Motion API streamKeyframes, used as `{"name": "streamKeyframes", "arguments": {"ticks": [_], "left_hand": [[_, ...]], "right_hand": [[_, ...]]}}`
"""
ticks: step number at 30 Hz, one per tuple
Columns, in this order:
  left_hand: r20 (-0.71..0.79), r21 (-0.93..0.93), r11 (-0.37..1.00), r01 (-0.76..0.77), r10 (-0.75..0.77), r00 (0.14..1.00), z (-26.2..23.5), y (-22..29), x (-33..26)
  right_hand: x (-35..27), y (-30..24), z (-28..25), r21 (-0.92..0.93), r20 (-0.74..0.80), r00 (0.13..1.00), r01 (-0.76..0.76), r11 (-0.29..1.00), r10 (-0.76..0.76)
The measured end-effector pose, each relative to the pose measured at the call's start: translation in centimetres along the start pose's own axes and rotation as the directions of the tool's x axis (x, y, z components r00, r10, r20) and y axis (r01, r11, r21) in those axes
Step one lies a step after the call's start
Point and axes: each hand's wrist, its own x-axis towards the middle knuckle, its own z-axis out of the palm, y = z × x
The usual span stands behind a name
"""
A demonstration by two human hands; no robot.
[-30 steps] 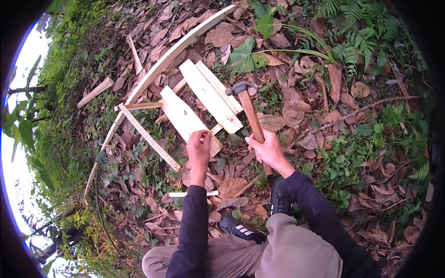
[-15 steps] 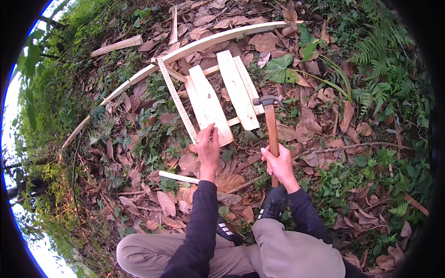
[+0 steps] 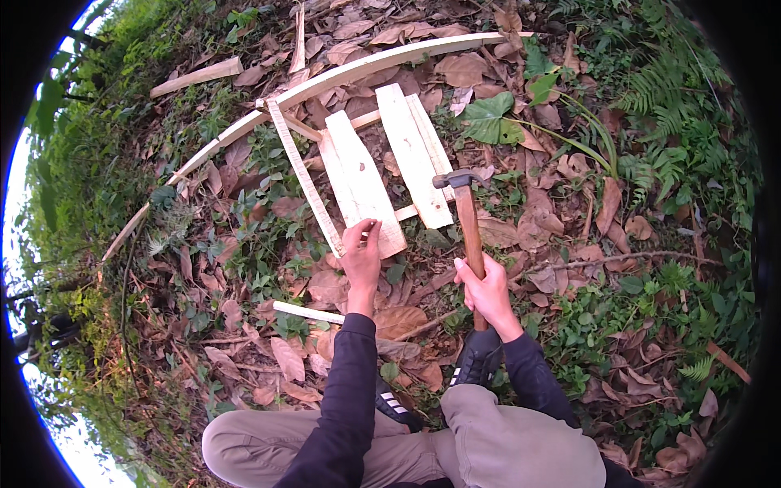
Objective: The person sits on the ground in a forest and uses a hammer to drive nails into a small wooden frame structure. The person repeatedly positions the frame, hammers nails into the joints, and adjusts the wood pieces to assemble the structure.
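Note:
My right hand is wrapped round the wooden handle of a claw hammer. The hammer stands roughly upright in the picture, its dark metal head close to the near end of the right-hand boards. My left hand is at the near end of a pale wooden plank, thumb and fingertips drawn together over it. Whatever those fingertips pinch, if anything, is too small to make out. That plank and a second plank lie side by side across thin crosspieces, with a narrow strip slanting along the left side.
Beyond the planks a long curved-looking batten crosses the leafy ground. Loose wood pieces lie about: an offcut at the far left and a short stick near my left wrist. Ferns and a thin branch are on the right.
My left fingers have drawn closer together at the plank's near end. The hammer head has shifted slightly left, still in my right hand. The planks appear a little further left in the picture.

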Motion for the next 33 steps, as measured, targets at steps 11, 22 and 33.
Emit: {"name": "streamKeyframes", "arguments": {"ticks": [11,22,33], "left_hand": [[0.025,-0.091,0.995,0.048,-0.046,0.999,0.0,-1.1,0.2],[-0.101,-0.098,0.993,-0.068,0.058,0.993,1.6,-2.0,-0.5],[-0.138,-0.102,0.986,-0.129,0.115,0.984,1.5,-2.9,-0.6]], "right_hand": [[-0.6,1.5,-0.6,-0.400,0.062,0.988,0.157,0.903,-0.144],[0.4,-0.6,0.9,-0.735,0.353,0.886,0.461,0.498,-0.300],[0.2,-3.3,1.9,-0.765,0.444,0.838,0.538,0.354,-0.315]]}}
